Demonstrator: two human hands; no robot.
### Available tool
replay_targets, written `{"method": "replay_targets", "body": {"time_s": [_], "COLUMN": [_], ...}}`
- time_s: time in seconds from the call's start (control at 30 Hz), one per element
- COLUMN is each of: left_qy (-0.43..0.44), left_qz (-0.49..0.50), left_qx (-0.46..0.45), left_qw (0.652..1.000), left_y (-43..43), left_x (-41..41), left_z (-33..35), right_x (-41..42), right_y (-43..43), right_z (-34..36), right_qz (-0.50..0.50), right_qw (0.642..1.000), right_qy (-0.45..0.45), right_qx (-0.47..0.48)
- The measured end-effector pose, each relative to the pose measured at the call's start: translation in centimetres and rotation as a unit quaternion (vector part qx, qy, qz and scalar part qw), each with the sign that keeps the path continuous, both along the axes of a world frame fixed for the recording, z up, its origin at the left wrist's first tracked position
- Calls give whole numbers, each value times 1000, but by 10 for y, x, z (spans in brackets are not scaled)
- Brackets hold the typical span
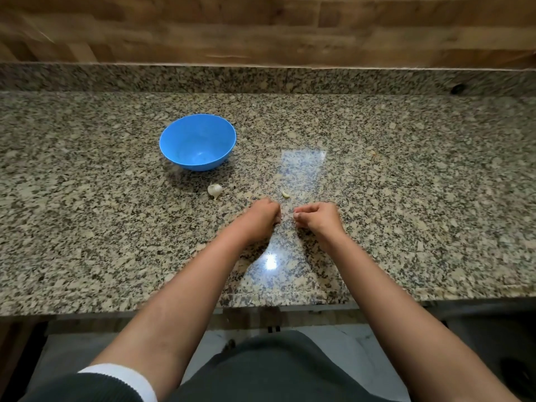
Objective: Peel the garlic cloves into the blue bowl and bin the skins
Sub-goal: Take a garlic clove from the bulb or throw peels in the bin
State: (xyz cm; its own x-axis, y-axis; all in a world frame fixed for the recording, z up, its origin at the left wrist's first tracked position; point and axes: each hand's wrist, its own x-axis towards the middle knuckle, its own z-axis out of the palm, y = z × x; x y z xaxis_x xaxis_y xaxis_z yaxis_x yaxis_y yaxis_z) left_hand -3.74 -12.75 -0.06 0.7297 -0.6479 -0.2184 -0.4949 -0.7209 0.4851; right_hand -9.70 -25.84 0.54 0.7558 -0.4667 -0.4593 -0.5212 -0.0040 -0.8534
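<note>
An empty blue bowl stands on the granite counter. In front of it lies a whitish piece of garlic bulb with its skin on. A single small clove lies to the right of that, just beyond my hands. My left hand and my right hand are low over the counter, a small gap apart, knuckles up and fingers curled under. The fingertips are blurred, and anything pinched in them is hidden.
A raised granite ledge and a wooden wall close off the back of the counter. The counter's front edge runs near my body, with floor below it. No bin is in view.
</note>
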Motion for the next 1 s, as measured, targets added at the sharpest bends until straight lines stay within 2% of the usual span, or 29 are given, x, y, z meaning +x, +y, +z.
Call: {"method": "replay_targets", "body": {"time_s": [0.07,0.13,0.23,0.33,0.4,0.53,0.67,0.8,1.0], "left_qy": [-16,-2,50,66,84,115,93,50,31], "left_qz": [0,30,140,231,318,443,539,629,735], "left_qx": [19,-4,-90,-160,-231,-380,-495,-514,-476], "left_qw": [1000,1000,985,957,916,804,675,582,481], "left_y": [-3,-4,7,36,64,131,216,327,488], "left_x": [-4,-7,-13,-22,-29,-52,-90,-148,-261], "left_z": [1,0,-1,-1,-1,3,13,10,-15], "right_x": [0,0,1,4,9,18,9,-24,-109], "right_y": [1,3,10,31,55,128,230,356,535], "right_z": [0,1,6,14,21,34,37,26,4], "right_qz": [2,7,26,56,93,196,311,385,486], "right_qw": [1000,1000,999,995,990,970,940,908,855], "right_qy": [4,6,7,-8,-15,-15,-5,8,48], "right_qx": [5,18,32,78,105,146,143,166,176]}}
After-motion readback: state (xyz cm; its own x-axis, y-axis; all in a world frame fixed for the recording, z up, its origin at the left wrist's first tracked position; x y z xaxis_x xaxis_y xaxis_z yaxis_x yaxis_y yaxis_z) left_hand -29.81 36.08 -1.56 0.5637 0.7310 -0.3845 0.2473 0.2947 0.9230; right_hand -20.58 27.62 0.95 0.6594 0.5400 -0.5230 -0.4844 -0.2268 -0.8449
